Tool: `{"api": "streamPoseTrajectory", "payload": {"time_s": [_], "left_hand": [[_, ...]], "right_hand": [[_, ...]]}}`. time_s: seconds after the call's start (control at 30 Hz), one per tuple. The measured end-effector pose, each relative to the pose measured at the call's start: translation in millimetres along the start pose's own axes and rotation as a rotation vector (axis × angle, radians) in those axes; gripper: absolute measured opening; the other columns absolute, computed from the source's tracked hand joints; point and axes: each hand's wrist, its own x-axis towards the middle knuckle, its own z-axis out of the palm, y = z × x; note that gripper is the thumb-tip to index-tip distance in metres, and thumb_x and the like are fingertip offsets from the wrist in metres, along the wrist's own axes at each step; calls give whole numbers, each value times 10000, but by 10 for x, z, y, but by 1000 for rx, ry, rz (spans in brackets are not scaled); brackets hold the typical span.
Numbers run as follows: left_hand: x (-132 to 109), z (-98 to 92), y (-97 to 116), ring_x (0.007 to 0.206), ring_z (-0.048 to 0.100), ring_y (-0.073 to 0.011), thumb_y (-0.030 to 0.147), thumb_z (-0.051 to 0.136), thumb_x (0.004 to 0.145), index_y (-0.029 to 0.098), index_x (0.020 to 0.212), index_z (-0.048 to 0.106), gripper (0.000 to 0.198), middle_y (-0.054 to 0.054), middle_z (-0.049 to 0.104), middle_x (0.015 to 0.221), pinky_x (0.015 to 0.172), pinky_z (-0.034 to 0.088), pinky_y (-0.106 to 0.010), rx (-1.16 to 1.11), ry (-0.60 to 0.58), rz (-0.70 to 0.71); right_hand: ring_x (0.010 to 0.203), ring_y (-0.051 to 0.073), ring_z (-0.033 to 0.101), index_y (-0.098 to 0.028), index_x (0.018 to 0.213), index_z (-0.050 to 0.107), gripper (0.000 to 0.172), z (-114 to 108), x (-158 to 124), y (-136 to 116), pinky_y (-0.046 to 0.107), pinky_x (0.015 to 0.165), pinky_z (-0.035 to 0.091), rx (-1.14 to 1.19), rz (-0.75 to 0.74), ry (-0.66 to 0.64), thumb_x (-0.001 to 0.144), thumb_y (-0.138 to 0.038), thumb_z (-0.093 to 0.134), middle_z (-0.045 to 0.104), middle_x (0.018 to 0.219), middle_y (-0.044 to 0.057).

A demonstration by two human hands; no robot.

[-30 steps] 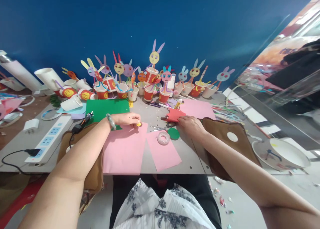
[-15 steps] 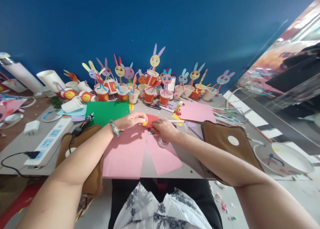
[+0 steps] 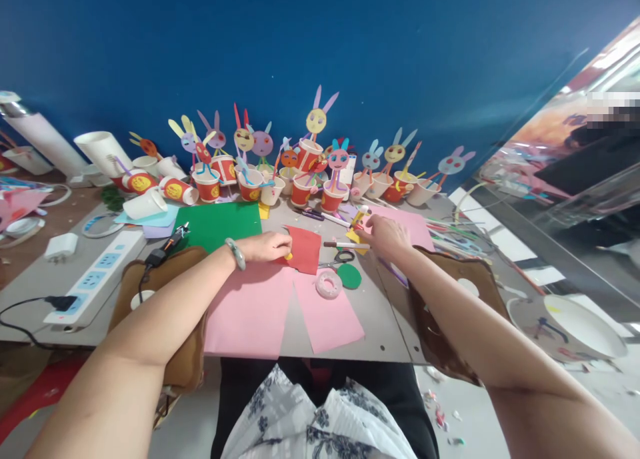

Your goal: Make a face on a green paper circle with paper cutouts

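My left hand (image 3: 270, 247) is closed in a pinch on a small yellow piece (image 3: 289, 255) at the left edge of a red paper sheet (image 3: 306, 249). Farther right, my right hand (image 3: 390, 237) reaches down with its fingers a little apart. Its fingertips are beside a small white, yellow and red bottle (image 3: 361, 216) and a yellow paper scrap (image 3: 356, 239). Between the hands lie a brown-and-white marker (image 3: 345, 245), scissors (image 3: 344, 257), a tape roll (image 3: 329, 284) and a green paper disc (image 3: 349, 276).
Paper cups with rabbit-faced stick figures (image 3: 334, 195) line the blue wall. Pink paper (image 3: 250, 312) and green paper (image 3: 220, 225) cover the table's left half. A power strip (image 3: 95, 275) lies at left, a brown pad (image 3: 450, 299) under my right forearm, a white bowl (image 3: 583, 325) beyond.
My right hand has left the red paper and moved right to the small bottle, uncovering the scissors, tape roll and green disc. My left hand keeps its pinch near the red paper.
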Motion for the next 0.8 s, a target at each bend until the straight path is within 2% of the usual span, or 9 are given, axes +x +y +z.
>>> {"api": "streamPoseTrajectory", "payload": {"time_s": [0.1, 0.27, 0.5, 0.67, 0.8], "left_hand": [[6, 6, 18, 671, 566, -126, 298, 501, 863, 170, 760, 565, 177, -7, 649, 737, 624, 401, -224, -48, 31, -43], [36, 47, -3, 520, 502, -98, 325, 518, 873, 176, 747, 528, 196, 25, 590, 596, 563, 387, -217, -253, 56, -97], [63, 52, -48, 519, 516, -95, 316, 563, 852, 143, 806, 632, 192, 22, 600, 574, 574, 399, -215, -240, 33, -74], [66, 44, -48, 593, 566, -111, 295, 562, 856, 141, 821, 653, 182, -18, 679, 703, 608, 412, -225, -155, 55, -67], [72, 42, -62, 770, 629, -149, 299, 567, 859, 146, 840, 662, 181, -55, 723, 879, 693, 435, -239, -38, 56, -25]], "right_hand": [[992, 300, 669, -173, 1138, 659, 484, 57, 179, 103, 321, 699, 413, 48, 44, -64, 854, -561, 609, 744, 1053, 127], [934, 275, 676, -186, 939, 696, 453, 175, 292, 87, 298, 642, 395, 142, 36, -98, 813, -617, 629, 747, 1026, 109], [773, 220, 656, -183, 843, 684, 341, 276, 339, 100, 270, 565, 360, 153, 0, -84, 805, -520, 645, 738, 892, 94], [718, 188, 645, -187, 814, 692, 249, 279, 329, 170, 256, 568, 390, 208, -14, -107, 786, -432, 659, 731, 811, 54], [692, 179, 636, -187, 802, 706, 229, 216, 300, 247, 258, 586, 408, 249, -37, -144, 753, -408, 678, 722, 746, 31]]}}
